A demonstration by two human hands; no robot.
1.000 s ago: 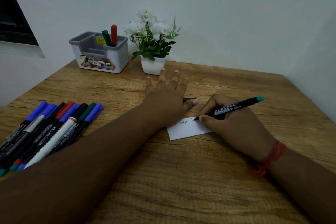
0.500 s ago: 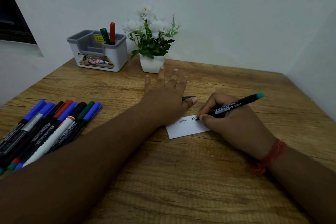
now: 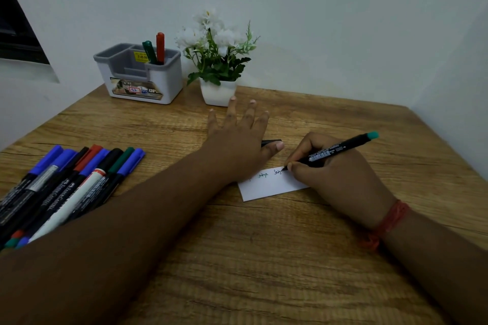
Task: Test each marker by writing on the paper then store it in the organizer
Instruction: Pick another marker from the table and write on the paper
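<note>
The right hand (image 3: 340,177) is gripping a teal-capped black marker (image 3: 340,149), its tip touching the white paper (image 3: 266,187) on the counter (image 3: 264,258). The left hand (image 3: 237,140) is lying flat, fingers spread, pinning the paper's left end.

Counter (image 3: 264,258): carries everything.
Organizer (image 3: 140,79): far left, against the wall — two markers (image 3: 155,49) upright in its right compartment.
Plant pot (image 3: 217,92): just right of the organizer.
Loose markers (image 3: 66,187): near left edge, side by side.
Paper (image 3: 269,185): centre — between the hands.
</note>
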